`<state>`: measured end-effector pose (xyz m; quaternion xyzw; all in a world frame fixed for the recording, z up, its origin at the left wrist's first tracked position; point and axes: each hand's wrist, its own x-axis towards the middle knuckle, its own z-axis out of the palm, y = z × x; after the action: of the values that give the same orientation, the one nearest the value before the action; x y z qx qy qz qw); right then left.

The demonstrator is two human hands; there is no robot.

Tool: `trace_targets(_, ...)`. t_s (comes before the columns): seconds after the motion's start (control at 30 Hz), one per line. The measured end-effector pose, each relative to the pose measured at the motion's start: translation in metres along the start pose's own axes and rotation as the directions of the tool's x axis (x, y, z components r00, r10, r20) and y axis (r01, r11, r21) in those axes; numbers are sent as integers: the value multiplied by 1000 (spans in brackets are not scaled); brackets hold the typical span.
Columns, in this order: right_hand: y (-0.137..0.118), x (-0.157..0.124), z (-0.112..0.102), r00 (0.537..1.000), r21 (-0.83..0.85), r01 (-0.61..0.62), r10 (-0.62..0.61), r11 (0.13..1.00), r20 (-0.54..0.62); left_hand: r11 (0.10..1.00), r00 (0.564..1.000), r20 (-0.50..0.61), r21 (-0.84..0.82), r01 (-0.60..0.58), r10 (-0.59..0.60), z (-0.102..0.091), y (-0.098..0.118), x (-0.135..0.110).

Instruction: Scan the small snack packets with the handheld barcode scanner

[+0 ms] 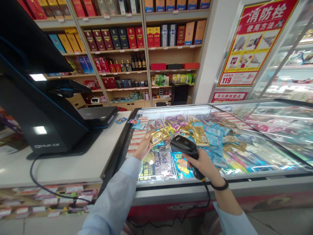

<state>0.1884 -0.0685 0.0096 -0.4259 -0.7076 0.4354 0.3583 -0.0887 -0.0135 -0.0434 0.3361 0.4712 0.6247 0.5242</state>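
The left hand (144, 147) is closed in a pinch on a gold snack packet (159, 136), holding it up over the freezer (220, 192). The right hand (202, 164) is closed around the handle of a black barcode scanner (184, 145), whose front end points at the packet from just beside it. Its cable (208, 195) hangs down the freezer's front. Many more packets (212, 140) lie inside the freezer. Left of the freezer stands a counter (61, 171) with a checkout screen (41, 111); behind it, shelves (146, 39) hold boxes and bottles.
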Motion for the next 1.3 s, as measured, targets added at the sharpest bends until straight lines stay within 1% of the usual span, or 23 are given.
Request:
trace_targets(0.07,-1,1,3,1000,-20,-11,11,1000,2,997,997,-39,60,-57,60,-6,-4,4)
trace_targets(0.17,1,4,8,1000,-18,-24,24,1000,-7,948,978,-107,283,-145,182,-20,-5,11)
trace_targets(0.23,2,7,11,1000,-12,-24,24,1000,-15,874,954,-165,462,-150,251,-30,-3,14)
trace_targets(0.3,2,8,14,1000,-21,-21,20,1000,-8,770,916,-225,626,-126,333,-39,1,17)
trace_targets(0.4,-1,9,16,1000,-51,-12,12,999,4,638,851,-302,769,-49,430,-49,9,19)
trace_targets(0.43,-3,9,16,1000,-55,-11,11,998,6,609,839,-318,793,-20,441,-52,11,19)
trace_targets(0.47,-3,9,16,1000,-56,-12,12,998,5,584,836,-325,812,8,441,-55,14,19)
trace_targets(0.53,-4,9,16,1000,-53,-21,21,998,4,547,846,-332,835,58,416,-60,18,18)
trace_targets(0.6,-4,8,17,1000,-54,-29,29,998,0,543,860,-340,835,91,379,-63,21,16)
trace_targets(0.7,-5,7,19,1000,-65,-18,18,998,6,541,874,-334,835,101,353,-66,25,14)
trace_targets(0.77,-6,6,20,1000,-93,6,-5,996,8,498,886,-294,863,84,359,-67,27,12)
trace_targets(0.83,-8,3,22,999,-133,34,-33,991,8,407,890,-250,910,81,382,-67,29,10)
trace_targets(0.9,-10,1,24,998,-165,59,-58,985,11,279,880,-227,954,114,416,-67,32,8)
trace_targets(0.97,-11,0,26,997,-181,78,-78,980,9,163,860,-232,971,176,455,-65,35,5)
trace_targets(1.0,-11,0,26,996,-186,87,-87,979,8,127,845,-240,971,203,478,-64,36,4)
trace_targets(1.03,-11,0,27,995,-190,94,-95,977,7,112,830,-243,970,217,502,-63,37,3)
trace_targets(1.07,-10,0,27,995,-193,100,-100,976,7,119,818,-239,971,207,523,-61,37,2)
trace_targets(1.1,-10,0,28,995,-194,101,-102,976,9,149,809,-226,974,171,543,-60,37,1)
trace_targets(1.23,-11,1,28,996,-204,93,-94,975,7,357,774,-172,931,-75,609,-55,34,2)
trace_targets(1.3,-14,-1,28,996,-216,91,-92,972,6,405,750,-158,901,-157,643,-54,31,4)
